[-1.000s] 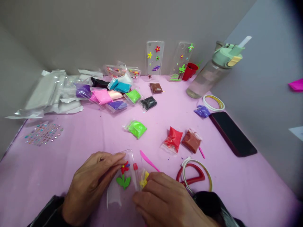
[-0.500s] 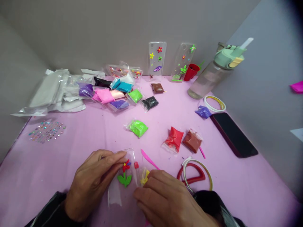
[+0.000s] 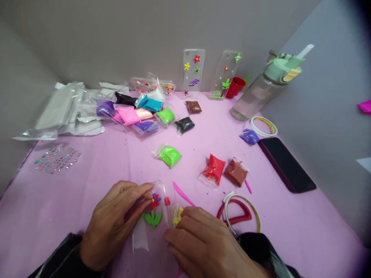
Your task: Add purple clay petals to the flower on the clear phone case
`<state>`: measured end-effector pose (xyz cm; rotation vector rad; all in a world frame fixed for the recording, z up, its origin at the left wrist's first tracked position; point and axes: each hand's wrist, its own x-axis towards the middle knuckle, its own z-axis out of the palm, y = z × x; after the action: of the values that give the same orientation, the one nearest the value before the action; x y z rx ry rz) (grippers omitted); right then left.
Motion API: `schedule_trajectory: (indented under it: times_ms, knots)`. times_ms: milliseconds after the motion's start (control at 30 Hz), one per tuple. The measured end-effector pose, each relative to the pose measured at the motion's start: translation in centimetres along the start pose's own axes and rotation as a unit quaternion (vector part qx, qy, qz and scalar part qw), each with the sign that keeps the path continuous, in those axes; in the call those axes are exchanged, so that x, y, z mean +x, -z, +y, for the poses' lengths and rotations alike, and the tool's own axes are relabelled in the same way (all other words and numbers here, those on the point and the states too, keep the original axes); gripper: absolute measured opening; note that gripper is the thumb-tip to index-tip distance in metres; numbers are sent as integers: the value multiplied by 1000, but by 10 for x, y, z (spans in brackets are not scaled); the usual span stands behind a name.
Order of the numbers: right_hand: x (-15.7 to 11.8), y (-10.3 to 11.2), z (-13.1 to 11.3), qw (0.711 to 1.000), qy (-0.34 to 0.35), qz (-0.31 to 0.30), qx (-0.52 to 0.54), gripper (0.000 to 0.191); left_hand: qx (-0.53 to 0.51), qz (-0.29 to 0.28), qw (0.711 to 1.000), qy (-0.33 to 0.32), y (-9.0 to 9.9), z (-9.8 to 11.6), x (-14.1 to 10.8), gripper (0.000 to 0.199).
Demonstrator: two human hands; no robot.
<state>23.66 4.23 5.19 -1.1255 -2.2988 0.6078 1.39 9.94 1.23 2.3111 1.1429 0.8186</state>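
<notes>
My left hand (image 3: 113,226) holds a clear phone case (image 3: 161,192) by its edge, with the fingertips beside a clay flower (image 3: 155,200). The flower has red and blue petals above green clay leaves (image 3: 152,219) and sits on the case. My right hand (image 3: 203,243) lies at the case's lower right, its fingertips against the case. Nearest to them is a bit of yellow clay (image 3: 177,215) in clear wrap. Whether those fingers grip the case or the wrap is hidden. A pink plastic clay spatula (image 3: 183,194) lies just above my right hand.
Bags of coloured clay lie across the pink tablecloth (image 3: 87,177), including green (image 3: 169,156), red (image 3: 213,170) and brown (image 3: 235,172). A red cutter shape (image 3: 237,211) lies to the right. Further back are decorated phone cases (image 3: 193,69), a water bottle (image 3: 257,92) and a dark phone (image 3: 286,164).
My left fingertips sit slightly closer to the clay flower, and the case has shifted a little. My right hand has barely moved. The whole view has drifted slightly.
</notes>
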Motion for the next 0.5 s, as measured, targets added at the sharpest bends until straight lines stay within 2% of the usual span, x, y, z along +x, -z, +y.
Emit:
schedule_trajectory:
  times_ms: [500]
  knots:
    - [0, 2, -2, 1000, -4, -11, -3, 20, 15, 12, 1000, -17, 1, 4, 1, 26]
